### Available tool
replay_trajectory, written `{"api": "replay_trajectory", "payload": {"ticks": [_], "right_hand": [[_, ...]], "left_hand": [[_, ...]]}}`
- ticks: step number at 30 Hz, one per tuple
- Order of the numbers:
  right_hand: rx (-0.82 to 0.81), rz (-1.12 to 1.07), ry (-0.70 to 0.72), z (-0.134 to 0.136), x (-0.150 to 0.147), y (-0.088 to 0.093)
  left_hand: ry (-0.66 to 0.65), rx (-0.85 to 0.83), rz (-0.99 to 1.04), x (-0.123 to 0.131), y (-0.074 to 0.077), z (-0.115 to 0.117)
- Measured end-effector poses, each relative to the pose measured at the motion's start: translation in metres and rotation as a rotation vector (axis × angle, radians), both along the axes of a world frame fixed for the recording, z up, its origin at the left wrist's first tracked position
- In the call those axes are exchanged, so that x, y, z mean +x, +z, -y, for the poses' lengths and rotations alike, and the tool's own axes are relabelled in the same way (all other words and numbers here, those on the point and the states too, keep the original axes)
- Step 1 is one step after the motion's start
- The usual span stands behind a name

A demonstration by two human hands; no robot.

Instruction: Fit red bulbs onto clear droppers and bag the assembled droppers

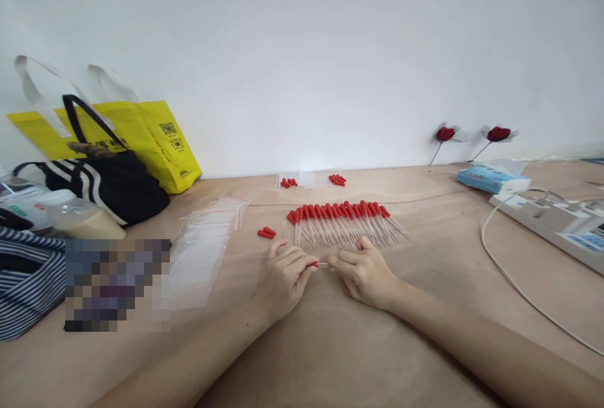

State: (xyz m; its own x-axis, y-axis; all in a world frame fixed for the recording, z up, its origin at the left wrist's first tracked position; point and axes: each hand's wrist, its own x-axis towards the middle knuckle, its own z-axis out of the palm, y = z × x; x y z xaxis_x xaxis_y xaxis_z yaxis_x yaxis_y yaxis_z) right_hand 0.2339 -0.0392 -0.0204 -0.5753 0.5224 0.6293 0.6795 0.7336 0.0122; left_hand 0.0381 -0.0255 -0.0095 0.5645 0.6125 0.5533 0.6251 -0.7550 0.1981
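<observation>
My left hand point(285, 276) and my right hand point(363, 272) meet low over the tan table point(330, 345), fingers curled. Between them they pinch one clear glass dropper tube point(323, 265); a red rubber bulb shows at the left hand's fingertips. Just beyond the hands lies a row of several finished droppers point(344, 222) with red bulbs, side by side. Two loose red bulbs point(267, 232) lie left of that row. More red bulbs point(337, 179) sit near the wall beside clear packets.
A stack of clear zip bags point(202, 247) lies to the left. Further left stand a yellow tote point(141, 137), a black striped bag point(104, 184) and a bottle point(80, 216). On the right are a white power strip point(552, 219) with cable, a blue pack point(486, 178) and two red flowers point(446, 135).
</observation>
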Motion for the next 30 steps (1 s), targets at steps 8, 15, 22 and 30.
{"api": "replay_trajectory", "payload": {"ticks": [8,15,22,30], "right_hand": [[0.036,0.006,0.032,-0.001,-0.002,0.001],[-0.03,-0.019,0.061,-0.001,-0.005,0.0],[-0.074,-0.045,0.074,-0.003,-0.007,-0.001],[-0.201,-0.221,-0.055,-0.005,-0.014,-0.015]], "left_hand": [[-0.049,-0.026,-0.024,0.002,0.004,0.005],[-0.062,-0.054,-0.035,0.002,0.003,0.005],[-0.076,-0.071,-0.005,0.003,0.0,0.001],[0.25,-0.397,0.782,0.006,-0.003,-0.013]]}}
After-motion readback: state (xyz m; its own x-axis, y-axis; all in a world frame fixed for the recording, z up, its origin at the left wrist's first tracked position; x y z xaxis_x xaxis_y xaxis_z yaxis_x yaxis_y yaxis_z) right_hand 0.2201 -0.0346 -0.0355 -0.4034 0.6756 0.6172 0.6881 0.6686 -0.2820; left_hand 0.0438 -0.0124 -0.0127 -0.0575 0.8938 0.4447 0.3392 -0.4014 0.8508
